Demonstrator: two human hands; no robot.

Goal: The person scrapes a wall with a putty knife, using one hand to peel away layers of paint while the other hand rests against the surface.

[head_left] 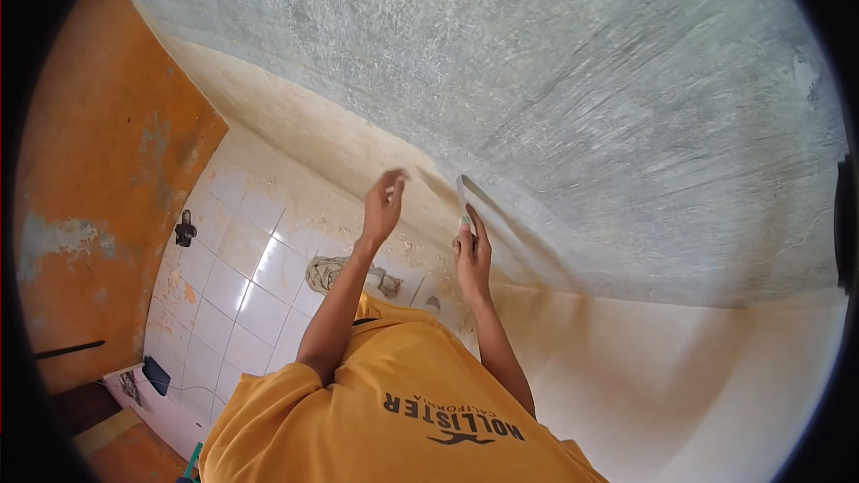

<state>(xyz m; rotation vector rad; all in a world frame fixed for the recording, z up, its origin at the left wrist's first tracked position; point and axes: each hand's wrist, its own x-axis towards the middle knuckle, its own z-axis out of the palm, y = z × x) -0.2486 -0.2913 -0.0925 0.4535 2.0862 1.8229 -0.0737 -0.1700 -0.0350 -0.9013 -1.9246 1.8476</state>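
My right hand (472, 259) grips the handle of a scraper (462, 192), its thin metal blade pointing up toward the edge where the rough grey wall surface (573, 107) meets the cream band (322, 134). The blade is at or very near the wall; contact is hard to tell. To the left, my left hand (385, 206) is raised in front of the cream band, fingers loosely bent and slightly blurred, with nothing in it.
White floor tiles (219, 282) with scattered flakes lie below. A coiled bundle (324, 274) rests on the floor beneath my left forearm. A small black object (185, 229) sits by the peeling orange wall (98, 143). A dark blue object (156, 376) is at the lower left.
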